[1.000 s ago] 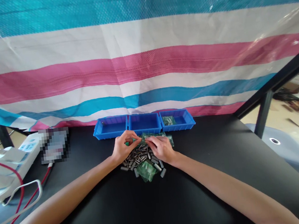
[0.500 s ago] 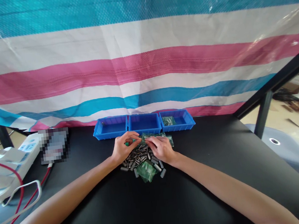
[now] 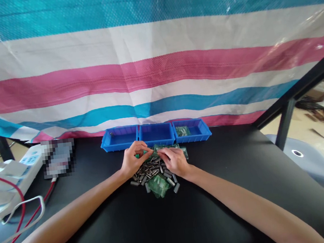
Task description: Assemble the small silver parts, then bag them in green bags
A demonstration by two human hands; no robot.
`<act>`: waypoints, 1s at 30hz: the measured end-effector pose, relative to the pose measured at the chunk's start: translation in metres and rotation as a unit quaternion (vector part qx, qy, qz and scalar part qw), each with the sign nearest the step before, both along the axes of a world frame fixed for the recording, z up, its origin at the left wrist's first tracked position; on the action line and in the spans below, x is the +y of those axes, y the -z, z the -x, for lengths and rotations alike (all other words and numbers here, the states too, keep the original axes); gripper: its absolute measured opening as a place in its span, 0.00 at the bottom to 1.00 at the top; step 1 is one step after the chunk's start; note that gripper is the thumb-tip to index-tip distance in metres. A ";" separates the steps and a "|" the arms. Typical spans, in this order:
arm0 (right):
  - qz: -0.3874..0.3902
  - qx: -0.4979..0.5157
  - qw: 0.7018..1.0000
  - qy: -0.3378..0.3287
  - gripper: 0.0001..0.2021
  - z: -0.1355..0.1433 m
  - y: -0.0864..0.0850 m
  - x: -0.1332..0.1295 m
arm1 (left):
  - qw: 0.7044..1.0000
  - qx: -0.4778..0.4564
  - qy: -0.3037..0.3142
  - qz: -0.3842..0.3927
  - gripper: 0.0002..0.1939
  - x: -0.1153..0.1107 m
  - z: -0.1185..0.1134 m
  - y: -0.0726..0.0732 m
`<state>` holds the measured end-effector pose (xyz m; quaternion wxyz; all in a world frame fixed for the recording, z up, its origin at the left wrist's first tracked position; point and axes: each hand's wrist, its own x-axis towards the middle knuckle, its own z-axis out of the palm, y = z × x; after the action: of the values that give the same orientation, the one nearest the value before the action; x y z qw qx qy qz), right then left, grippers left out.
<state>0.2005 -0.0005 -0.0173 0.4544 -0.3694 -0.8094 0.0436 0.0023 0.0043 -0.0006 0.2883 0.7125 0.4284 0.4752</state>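
My left hand [image 3: 133,158] and my right hand [image 3: 175,159] meet over a heap of small metal parts. Thumb and fingers of each are pinched together at the edge of a small green plastic bag [image 3: 155,152], largely covered by the fingers. The heap holds thin metal pins [image 3: 150,170] and several short grey cylinders [image 3: 177,188]. On its near side lies another green plastic bag [image 3: 159,186] with small pieces showing through. More green bags [image 3: 184,152] lie behind my right hand.
Three blue bins stand in a row behind the heap: a left bin [image 3: 120,146], a middle bin [image 3: 157,142] and a right bin [image 3: 194,137] with green bags inside. A power strip [image 3: 28,164] with cables is at left. A striped sheet [image 3: 156,71] hangs behind the black table [image 3: 227,160].
The fingers of my left hand have lifted slightly at the bag. My right hand keeps its pinch in nearly the same place; the bins and heap look unchanged.
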 end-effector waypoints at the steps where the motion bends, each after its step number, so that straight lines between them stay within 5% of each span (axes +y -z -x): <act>1: 0.002 0.006 1.000 0.000 0.07 0.000 0.000 0.000 | 1.000 0.006 0.006 -0.003 0.12 0.000 0.000 0.000; 13: 0.034 0.036 0.999 -0.014 0.06 0.000 -0.009 -0.001 | 0.998 -0.068 -0.016 0.000 0.12 0.000 -0.003 -0.001; 30: 0.030 0.038 0.999 -0.025 0.06 0.001 -0.007 0.001 | 0.998 -0.037 -0.022 -0.035 0.10 -0.001 -0.003 -0.001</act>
<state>0.1994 0.0008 -0.0104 0.4725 -0.3605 -0.7989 0.0929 0.0052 0.0029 -0.0001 0.2684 0.6941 0.4166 0.5221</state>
